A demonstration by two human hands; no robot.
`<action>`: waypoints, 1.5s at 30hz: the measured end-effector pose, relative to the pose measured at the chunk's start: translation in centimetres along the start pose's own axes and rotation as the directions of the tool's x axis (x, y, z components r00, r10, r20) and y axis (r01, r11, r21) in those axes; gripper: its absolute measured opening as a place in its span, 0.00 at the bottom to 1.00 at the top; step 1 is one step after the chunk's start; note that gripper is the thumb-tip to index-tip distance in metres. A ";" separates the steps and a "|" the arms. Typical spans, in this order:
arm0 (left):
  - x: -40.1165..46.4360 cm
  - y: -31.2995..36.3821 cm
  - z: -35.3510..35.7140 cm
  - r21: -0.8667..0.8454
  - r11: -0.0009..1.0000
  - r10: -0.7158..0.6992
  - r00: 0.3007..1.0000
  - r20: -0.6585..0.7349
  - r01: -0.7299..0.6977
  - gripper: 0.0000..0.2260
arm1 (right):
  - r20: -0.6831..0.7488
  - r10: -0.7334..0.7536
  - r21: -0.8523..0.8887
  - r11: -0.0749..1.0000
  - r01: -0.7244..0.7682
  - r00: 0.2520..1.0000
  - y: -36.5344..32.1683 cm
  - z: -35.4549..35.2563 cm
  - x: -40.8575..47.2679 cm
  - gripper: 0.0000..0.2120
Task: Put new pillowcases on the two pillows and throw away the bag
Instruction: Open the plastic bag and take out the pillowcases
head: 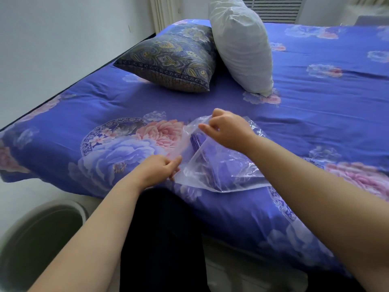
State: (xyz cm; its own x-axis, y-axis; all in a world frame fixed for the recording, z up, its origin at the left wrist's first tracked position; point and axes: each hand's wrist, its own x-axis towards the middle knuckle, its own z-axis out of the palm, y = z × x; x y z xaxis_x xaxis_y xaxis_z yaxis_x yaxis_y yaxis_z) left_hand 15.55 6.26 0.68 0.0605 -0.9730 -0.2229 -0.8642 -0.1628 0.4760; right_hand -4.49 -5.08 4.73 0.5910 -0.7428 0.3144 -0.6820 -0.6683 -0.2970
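A clear plastic bag point(227, 171) lies on the bed near its front edge, with folded purple pillowcases point(197, 142) visible inside. My left hand point(157, 169) pinches the bag's near open edge. My right hand point(225, 129) pinches the far edge of the opening and lifts it, so the mouth gapes toward the left. Farther back, a dark paisley-covered pillow point(172, 57) lies flat, and a bare white pillow point(242, 43) stands upright leaning beside it.
The bed carries a purple floral cover point(315, 102). A round white bin point(42, 234) stands on the floor at the lower left, beside the bed. A white wall runs along the bed's left side.
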 end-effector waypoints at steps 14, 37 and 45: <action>2.8 2.2 -1.2 -0.306 0.947 -0.126 0.989 -0.075 0.097 0.14 | 0.068 0.594 0.444 0.701 -0.558 0.801 6.0 1.3 -1.8 0.21; 3.8 8.3 0.3 0.244 0.959 0.197 0.961 -0.195 -0.147 0.08 | -0.283 0.061 0.098 0.995 -0.035 0.957 7.3 -0.5 2.9 0.15; 3.4 13.8 5.8 -0.970 0.137 -0.165 0.970 0.178 0.201 0.10 | -0.352 0.028 0.140 0.990 0.024 0.936 3.5 -3.6 2.1 0.17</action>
State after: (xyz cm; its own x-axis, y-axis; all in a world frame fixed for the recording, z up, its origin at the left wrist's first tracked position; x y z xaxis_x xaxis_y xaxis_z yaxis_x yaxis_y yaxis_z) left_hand 0.94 1.71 1.54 0.1123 -0.8879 -0.4460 0.3786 -0.3768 0.8454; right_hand -7.21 -8.87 7.55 0.3829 -0.6999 0.6030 -0.6008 -0.6845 -0.4130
